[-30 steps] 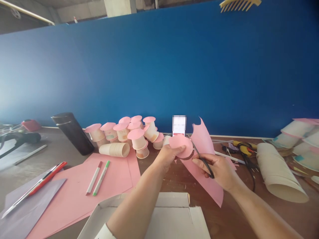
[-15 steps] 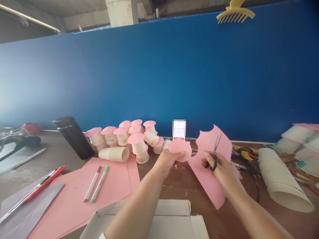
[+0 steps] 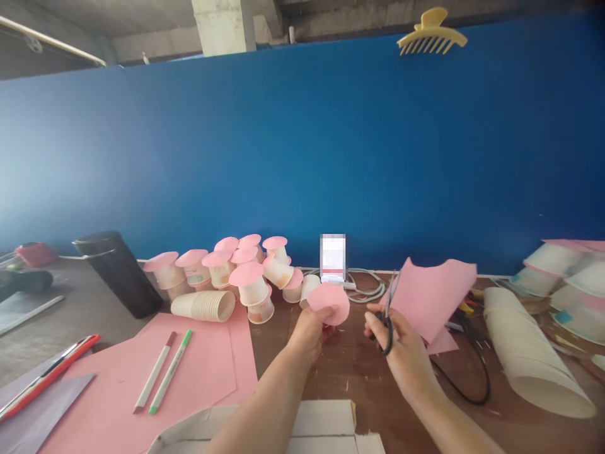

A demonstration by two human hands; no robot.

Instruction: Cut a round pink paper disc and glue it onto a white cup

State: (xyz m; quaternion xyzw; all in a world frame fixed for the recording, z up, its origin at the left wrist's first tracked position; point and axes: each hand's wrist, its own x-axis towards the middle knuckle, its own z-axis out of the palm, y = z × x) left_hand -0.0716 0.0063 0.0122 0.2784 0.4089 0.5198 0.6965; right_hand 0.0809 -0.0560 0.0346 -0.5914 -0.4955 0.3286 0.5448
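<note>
Between the thumb and fingers of my left hand [image 3: 309,331] is a roughly round pink paper disc [image 3: 329,304], held above the brown tabletop. My right hand [image 3: 401,347] is closed around the black handles of a pair of scissors [image 3: 388,325], whose blades point upward. Just behind the scissors, a larger pink sheet [image 3: 428,296] with curved cut-outs stands at an angle; whether my right fingers touch it I cannot tell. A small pink scrap [image 3: 443,341] lies under that sheet.
Paper cups topped with pink discs [image 3: 248,284] stand at left centre, beside a stack of cups [image 3: 203,306] and a black bottle [image 3: 120,274]. Two markers [image 3: 171,372] lie on pink sheets [image 3: 208,372]. A cutter knife [image 3: 50,377] is at left, a large cup stack [image 3: 534,353] at right.
The larger pink sheet has shifted right and tilted away from the disc, opening a gap between them. My right hand with the scissors has moved slightly left and down. The view has shifted a little.
</note>
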